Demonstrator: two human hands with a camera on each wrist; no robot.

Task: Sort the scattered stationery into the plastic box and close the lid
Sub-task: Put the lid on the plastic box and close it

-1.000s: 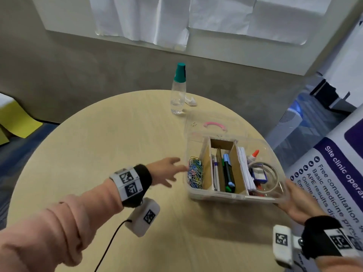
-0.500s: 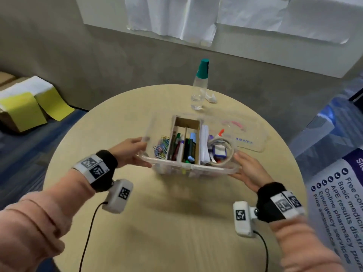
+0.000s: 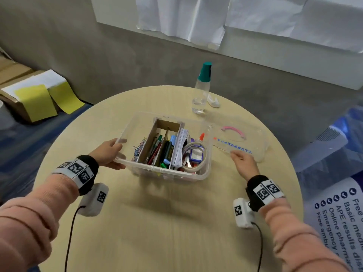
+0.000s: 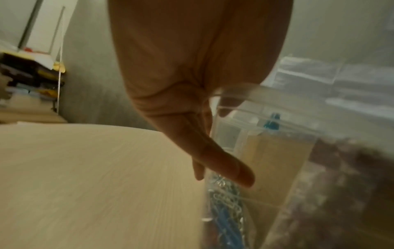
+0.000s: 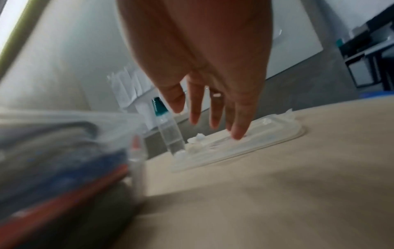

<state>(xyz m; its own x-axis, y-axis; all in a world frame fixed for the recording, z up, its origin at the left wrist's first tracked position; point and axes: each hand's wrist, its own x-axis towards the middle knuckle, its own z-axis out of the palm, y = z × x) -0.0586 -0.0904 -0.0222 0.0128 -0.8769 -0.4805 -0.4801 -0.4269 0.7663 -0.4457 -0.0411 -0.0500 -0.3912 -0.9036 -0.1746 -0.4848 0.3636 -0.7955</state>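
A clear plastic box (image 3: pixel 204 174) stands in the middle of the round table, filled with pens, paper clips, paper, tape and a glue bottle. My left hand (image 3: pixel 110 154) grips its left rim, thumb over the edge (image 4: pixel 226 101), fingers down the wall. The clear lid (image 3: pixel 255 142) with a pink handle lies flat to the right of the box. My right hand (image 3: pixel 242 160) is off the box, its fingers spread and reaching over the lid's near edge (image 5: pixel 266 143); whether they touch it is unclear.
A clear bottle with a teal cap (image 3: pixel 201 89) stands at the table's far edge, a small white scrap (image 3: pixel 213 101) beside it. A printed banner (image 3: pixel 337 213) hangs off the table's right side. Cardboard boxes with yellow paper (image 3: pixel 35 99) sit on the floor at left.
Both hands slid the box from the table's right edge to the middle. My right hand has since let go of it and moved right, to the lid.
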